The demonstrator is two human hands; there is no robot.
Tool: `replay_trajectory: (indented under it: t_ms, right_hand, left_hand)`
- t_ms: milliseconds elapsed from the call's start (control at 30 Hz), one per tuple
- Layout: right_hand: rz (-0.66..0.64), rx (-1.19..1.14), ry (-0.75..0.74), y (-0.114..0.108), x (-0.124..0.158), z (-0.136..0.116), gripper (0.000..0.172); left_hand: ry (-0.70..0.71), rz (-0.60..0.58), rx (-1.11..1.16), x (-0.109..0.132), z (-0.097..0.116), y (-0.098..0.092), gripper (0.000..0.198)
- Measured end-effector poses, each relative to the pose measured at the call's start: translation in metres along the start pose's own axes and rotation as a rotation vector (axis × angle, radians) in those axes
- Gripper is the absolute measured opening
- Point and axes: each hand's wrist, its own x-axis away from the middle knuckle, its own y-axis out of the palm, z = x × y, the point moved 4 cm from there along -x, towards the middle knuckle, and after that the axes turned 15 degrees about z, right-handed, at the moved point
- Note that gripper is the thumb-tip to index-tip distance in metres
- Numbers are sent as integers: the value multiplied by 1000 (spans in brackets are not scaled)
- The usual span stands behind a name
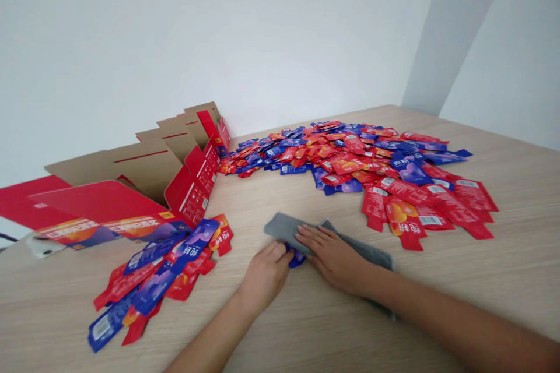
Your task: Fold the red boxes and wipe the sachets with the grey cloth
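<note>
On the table, I've got left hand pinching a blue sachet, right hand open, flat on grey cloth; small sachet pile left, red cartons behind, big sachet heap beyond.

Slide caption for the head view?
Left hand holding a blue sachet, right hand on a grey cloth, red and blue sachet heap beyond.

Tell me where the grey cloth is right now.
In the head view, the grey cloth lies on the table below and mostly right of centre, under the right hand, with the left hand by its left end.
</note>
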Motion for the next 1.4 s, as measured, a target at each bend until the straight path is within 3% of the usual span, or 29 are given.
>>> replay_trajectory:
  t_ms: [100,167,233,333,367,433,533,633,733,900,1067,1200,1400]
  right_hand:
    - [34,13,90,-7,-6,25,43]
    - [50,-3,115,-10,-7,35,43]
    - [68,-22,115,-10,-6,38,43]
    - [82,-25,87,-10,-3,35,44]
    - [81,-24,79,-10,-3,33,44]
    - [77,-22,69,-10,-2,31,43]
    - [62,-4,67,-10,-3,30,44]
    - [57,19,72,-10,-3,30,43]
    - [53,23,73,-11,-3,29,43]
    - [47,12,82,-12,-3,28,42]
    - [48,-7,80,-13,-3,29,43]
    - [38,-14,83,-13,-3,30,44]
    - [39,-12,87,-12,-2,30,44]
  left_hand:
    - [-122,-3,39,-3,-8,-9,26]
    - [-290,60,99,-1,-25,-21,24]
    - [-520,164,149,9,-55,-40,20]
    - [-934,301,83,42,-115,-80,33]
    - [-1051,310,21,56,-133,-94,36]
    - [-1139,269,-190,80,-159,-118,41]
    - [-968,269,-568,98,-164,-133,61]
    - [-714,93,-625,99,-146,-103,59]
    - [-589,-113,-600,91,-131,-67,50]
    - [-516,-219,-612,62,-136,-47,55]
    - [-554,-377,-542,54,-148,-43,55]
    - [-471,-303,-531,71,-141,-51,53]
    - [-297,-234,-470,114,-135,-80,49]
